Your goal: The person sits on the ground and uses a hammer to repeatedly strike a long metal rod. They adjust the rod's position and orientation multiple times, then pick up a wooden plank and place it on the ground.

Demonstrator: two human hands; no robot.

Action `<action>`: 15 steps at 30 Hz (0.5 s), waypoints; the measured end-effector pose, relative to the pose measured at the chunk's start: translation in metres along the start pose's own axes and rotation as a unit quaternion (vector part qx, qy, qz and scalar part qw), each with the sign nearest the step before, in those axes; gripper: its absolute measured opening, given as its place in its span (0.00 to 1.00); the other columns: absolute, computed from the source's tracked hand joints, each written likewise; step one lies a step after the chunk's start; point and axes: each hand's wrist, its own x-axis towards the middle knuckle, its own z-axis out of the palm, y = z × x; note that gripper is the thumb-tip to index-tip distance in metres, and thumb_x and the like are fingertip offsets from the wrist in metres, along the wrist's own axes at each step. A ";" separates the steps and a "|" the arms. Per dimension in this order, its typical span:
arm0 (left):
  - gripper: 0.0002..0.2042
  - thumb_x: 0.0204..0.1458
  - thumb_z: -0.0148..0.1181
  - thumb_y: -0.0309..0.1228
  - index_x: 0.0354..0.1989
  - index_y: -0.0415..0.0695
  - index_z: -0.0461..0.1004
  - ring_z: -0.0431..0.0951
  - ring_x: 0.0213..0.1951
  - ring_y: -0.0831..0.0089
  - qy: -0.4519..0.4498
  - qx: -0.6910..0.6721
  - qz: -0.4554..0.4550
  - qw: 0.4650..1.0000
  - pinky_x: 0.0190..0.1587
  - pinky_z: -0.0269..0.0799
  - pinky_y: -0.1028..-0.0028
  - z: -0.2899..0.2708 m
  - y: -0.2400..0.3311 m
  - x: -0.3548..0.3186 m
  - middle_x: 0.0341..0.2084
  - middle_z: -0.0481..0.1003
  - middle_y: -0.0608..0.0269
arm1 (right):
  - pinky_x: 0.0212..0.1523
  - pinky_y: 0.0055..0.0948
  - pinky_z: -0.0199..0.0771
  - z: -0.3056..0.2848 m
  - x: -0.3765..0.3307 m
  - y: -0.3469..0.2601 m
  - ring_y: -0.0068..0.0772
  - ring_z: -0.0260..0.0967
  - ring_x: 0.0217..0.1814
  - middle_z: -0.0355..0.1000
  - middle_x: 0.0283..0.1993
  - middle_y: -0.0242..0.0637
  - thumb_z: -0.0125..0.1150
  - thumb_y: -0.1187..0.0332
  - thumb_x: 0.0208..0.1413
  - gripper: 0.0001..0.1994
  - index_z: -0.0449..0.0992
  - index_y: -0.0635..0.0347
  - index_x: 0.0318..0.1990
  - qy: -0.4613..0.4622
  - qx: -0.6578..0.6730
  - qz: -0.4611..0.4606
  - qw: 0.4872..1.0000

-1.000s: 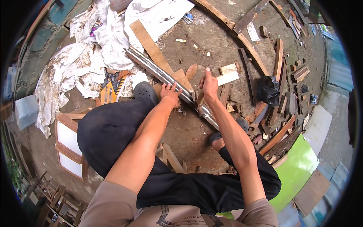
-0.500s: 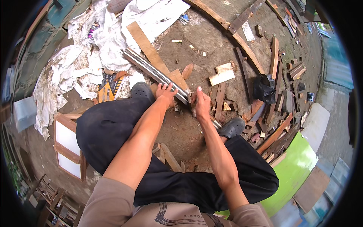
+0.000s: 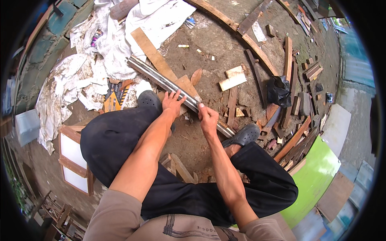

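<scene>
just ahead of the wearer's bent legs, a long striped bar (image 3: 155, 77), brown along one side with silvery lines on its upper face, lies slantwise, running from the edge of a white cloth (image 3: 140, 26) at upper left to near the right shoe (image 3: 247, 134). left hand (image 3: 172, 104): palm down, fingers spread and laid over the bar about midway along it; pressing flat, not wrapped around. right hand (image 3: 208, 119): curled into a fist at the bar, further down its length, thumb tip at the bar's edge; whether the fist encloses a tool cannot be told, inner side hidden. left shoe (image 3: 148, 99), dark and perforated, sits below the bar's upper half. beyond the bar: a plywood strip (image 3: 152, 52) slanting toward it, and a shorter plywood piece (image 3: 186, 85) just beside the left fingertips. further right on the ground (image 3: 213, 36): two pale wood pieces (image 3: 233, 78) touching, a crumpled black plastic bag (image 3: 278, 91), many scattered offcuts. lower right: a glossy green panel (image 3: 317, 174). at left: a wooden frame (image 3: 72, 164) with white infill; above it, a yellow-and-black bag (image 3: 113, 97) by the cloth.
</scene>
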 end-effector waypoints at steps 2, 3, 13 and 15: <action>0.41 0.51 0.61 0.39 0.72 0.71 0.45 0.46 0.72 0.66 0.025 0.017 -0.009 1.000 0.71 0.37 0.58 -0.006 -0.006 0.010 0.74 0.36 0.68 | 0.22 0.26 0.54 -0.025 -0.019 0.011 0.22 0.56 0.18 0.63 0.15 0.31 0.53 0.61 0.63 0.24 0.65 0.61 0.14 0.030 0.091 -0.042 0.994; 0.41 0.51 0.62 0.39 0.72 0.71 0.45 0.47 0.72 0.65 0.035 0.030 -0.009 0.999 0.71 0.37 0.58 -0.006 -0.009 0.014 0.74 0.36 0.68 | 0.22 0.27 0.56 -0.044 -0.033 0.017 0.24 0.56 0.17 0.63 0.15 0.33 0.52 0.62 0.64 0.24 0.64 0.60 0.13 0.050 0.175 -0.063 0.981; 0.36 0.55 0.58 0.44 0.72 0.63 0.50 0.44 0.73 0.63 0.043 -0.059 -0.035 0.997 0.70 0.39 0.55 -0.008 0.009 0.005 0.74 0.41 0.62 | 0.24 0.31 0.61 -0.068 -0.022 0.013 0.29 0.56 0.17 0.54 0.13 0.31 0.52 0.59 0.63 0.22 0.61 0.55 0.16 0.122 0.215 0.070 0.967; 0.38 0.54 0.58 0.48 0.72 0.57 0.50 0.44 0.73 0.61 0.126 -0.131 -0.056 0.982 0.70 0.41 0.55 -0.006 0.008 0.007 0.73 0.43 0.57 | 0.24 0.31 0.61 -0.063 -0.005 0.009 0.28 0.57 0.16 0.56 0.13 0.32 0.52 0.57 0.63 0.24 0.61 0.56 0.14 0.085 0.180 0.084 0.976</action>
